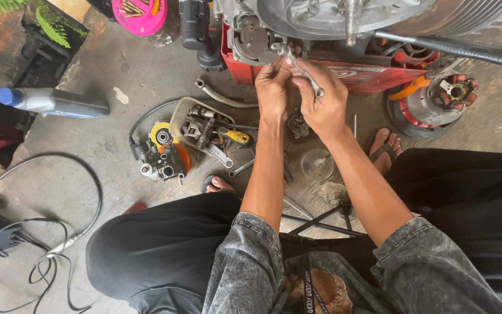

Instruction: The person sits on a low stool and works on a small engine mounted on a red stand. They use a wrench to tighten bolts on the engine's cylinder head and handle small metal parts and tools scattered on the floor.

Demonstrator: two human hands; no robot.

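head view: wrench (301, 71) gripped in right hand (324, 99), left hand (273, 87) touching beside.

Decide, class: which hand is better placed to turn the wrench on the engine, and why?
Probably the right hand: it grips the wrench along its handle, the head set on the engine. The left hand only pinches near the wrench head, seemingly steadying it.

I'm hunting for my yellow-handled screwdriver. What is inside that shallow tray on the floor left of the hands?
The tray holds a dark metal engine part, the yellow-handled screwdriver and a spanner hanging over its edge. Whatever lies under the part is covered.
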